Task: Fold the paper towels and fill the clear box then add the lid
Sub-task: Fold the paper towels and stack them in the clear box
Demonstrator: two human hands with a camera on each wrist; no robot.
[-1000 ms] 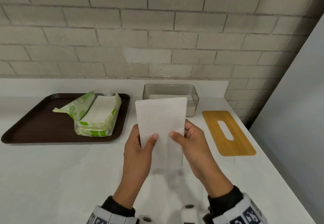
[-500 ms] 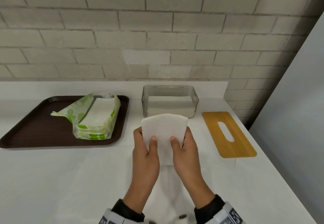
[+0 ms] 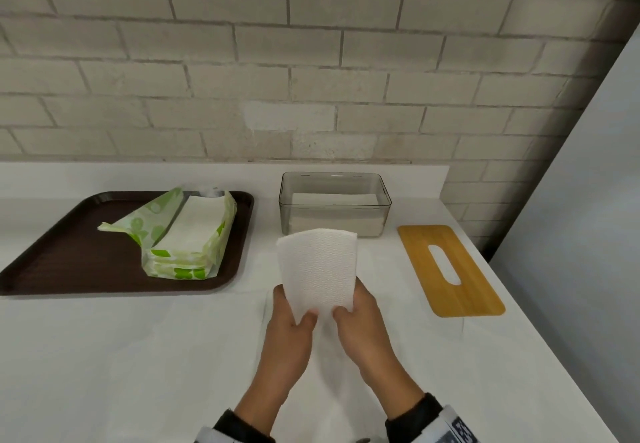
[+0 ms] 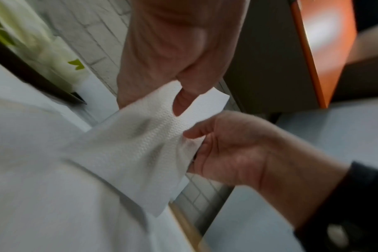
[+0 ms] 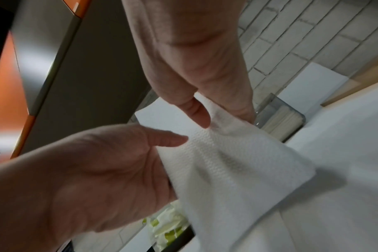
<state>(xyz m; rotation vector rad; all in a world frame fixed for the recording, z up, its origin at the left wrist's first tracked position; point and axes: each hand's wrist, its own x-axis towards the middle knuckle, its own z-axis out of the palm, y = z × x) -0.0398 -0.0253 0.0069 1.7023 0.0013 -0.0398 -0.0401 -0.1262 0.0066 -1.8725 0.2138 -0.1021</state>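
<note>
Both hands hold one folded white paper towel (image 3: 318, 269) above the white counter (image 3: 121, 356), just in front of the clear box (image 3: 334, 204). The left hand (image 3: 289, 326) pinches the towel's lower left edge between thumb and fingers; the right hand (image 3: 360, 318) pinches its lower right edge the same way. A second ago the towel hung as a tall single sheet; half a second ago it was doubled over, and it now stands slightly taller in the view with its fold uppermost.

No writing can be read anywhere. The one clear box holds a low stack of white towels. To the right of the box lies one wooden lid (image 3: 450, 269) with a slot, flat on the counter. To the left of the box, one dark tray (image 3: 62, 262) carries one opened green-patterned packet (image 3: 180, 234) of towels.
</note>
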